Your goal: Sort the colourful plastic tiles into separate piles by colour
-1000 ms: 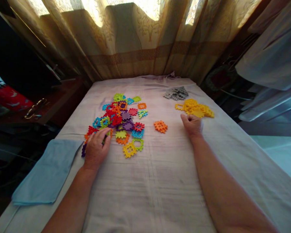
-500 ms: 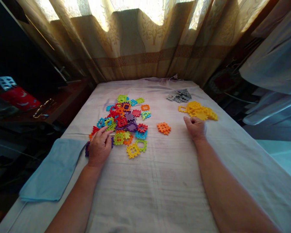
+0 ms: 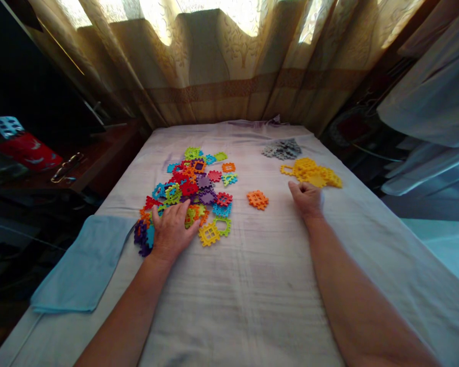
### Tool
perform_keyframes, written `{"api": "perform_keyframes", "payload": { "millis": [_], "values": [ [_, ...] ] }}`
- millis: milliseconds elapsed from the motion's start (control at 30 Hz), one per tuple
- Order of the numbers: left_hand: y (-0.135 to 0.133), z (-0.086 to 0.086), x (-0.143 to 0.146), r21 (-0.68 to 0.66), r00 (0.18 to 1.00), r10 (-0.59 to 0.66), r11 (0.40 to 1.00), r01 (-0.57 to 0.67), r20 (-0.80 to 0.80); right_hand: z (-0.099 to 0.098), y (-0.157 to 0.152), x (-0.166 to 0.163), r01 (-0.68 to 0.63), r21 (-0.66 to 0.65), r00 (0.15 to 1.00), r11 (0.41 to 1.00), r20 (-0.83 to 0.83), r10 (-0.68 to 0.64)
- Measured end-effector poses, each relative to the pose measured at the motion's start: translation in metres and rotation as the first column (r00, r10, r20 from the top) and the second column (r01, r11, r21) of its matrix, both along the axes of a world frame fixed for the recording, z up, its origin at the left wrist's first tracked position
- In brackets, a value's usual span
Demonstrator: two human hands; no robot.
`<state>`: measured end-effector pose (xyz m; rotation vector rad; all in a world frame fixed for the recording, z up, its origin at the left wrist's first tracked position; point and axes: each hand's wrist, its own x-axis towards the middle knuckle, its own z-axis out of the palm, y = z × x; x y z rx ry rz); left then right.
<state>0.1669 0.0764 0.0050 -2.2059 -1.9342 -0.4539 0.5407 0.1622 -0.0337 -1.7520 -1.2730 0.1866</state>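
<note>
A mixed heap of colourful plastic waffle tiles (image 3: 193, 188) lies on the white sheet (image 3: 245, 285), left of centre. My left hand (image 3: 172, 229) rests palm down on the heap's near edge, fingers spread over green and orange tiles. A yellow tile (image 3: 208, 234) lies just right of that hand. My right hand (image 3: 308, 199) sits curled in a loose fist on the sheet, just below a pile of yellow tiles (image 3: 313, 172). What it holds, if anything, is hidden. A small orange stack (image 3: 257, 199) lies between the hands. A grey pile (image 3: 282, 149) sits farther back.
A folded light-blue cloth (image 3: 82, 265) lies at the sheet's left edge. A dark wooden surface with a red item (image 3: 26, 155) stands to the left. Curtains (image 3: 229, 66) hang behind. Pale fabric (image 3: 432, 102) hangs at the right.
My left hand has slid right and forward onto the heap's near edge, pushing some tiles. The right hand has stayed in place.
</note>
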Motion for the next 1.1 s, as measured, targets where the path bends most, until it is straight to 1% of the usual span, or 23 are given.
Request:
{"api": "perform_keyframes", "payload": {
  "millis": [100,267,367,467,533,633,700,800,867,933,1100],
  "values": [
    [-0.001,-0.001,0.0,0.044,0.997,-0.062,0.997,0.06,0.039,-0.001,0.0,0.0,0.006,0.0,1.0,1.0,0.007,-0.006],
    [-0.001,-0.002,-0.001,0.187,0.977,-0.178,0.97,0.155,0.113,-0.002,0.0,0.0,0.017,0.012,1.0,1.0,0.008,-0.017],
    [0.001,-0.002,-0.002,0.266,0.96,-0.223,0.948,0.174,0.167,-0.002,0.001,0.0,0.012,0.006,1.0,1.0,0.01,-0.012],
    [0.003,0.0,-0.002,0.337,0.942,-0.247,0.928,0.161,0.229,-0.001,0.001,0.0,0.008,0.003,1.0,1.0,0.017,-0.008],
    [0.005,0.002,0.003,0.348,0.937,-0.262,0.922,0.172,0.233,0.0,0.001,-0.001,0.013,-0.008,1.0,1.0,0.017,-0.013],
    [0.007,0.005,0.021,0.288,0.931,-0.318,0.922,0.26,0.179,0.001,0.001,-0.002,0.017,-0.03,1.0,0.999,0.007,-0.017],
    [0.01,0.006,0.039,0.214,0.921,-0.355,0.923,0.319,0.158,0.002,0.0,-0.002,0.015,-0.031,1.0,0.999,0.002,-0.015],
    [0.016,0.006,0.071,0.084,0.911,-0.377,0.926,0.368,0.167,0.003,0.0,-0.002,0.006,-0.025,1.0,1.0,0.001,-0.006],
    [0.023,0.005,0.092,0.004,0.907,-0.383,0.922,0.388,0.176,0.003,0.0,-0.002,-0.003,-0.024,1.0,1.0,0.004,0.003],
    [0.03,0.004,0.111,-0.045,0.908,-0.376,0.919,0.391,0.186,0.003,0.0,-0.002,-0.006,-0.02,1.0,1.0,0.005,0.006],
    [0.044,-0.001,0.142,-0.082,0.915,-0.36,0.922,0.379,0.184,0.005,0.001,-0.004,0.012,-0.031,1.0,0.999,-0.004,-0.012]
  ]
}}
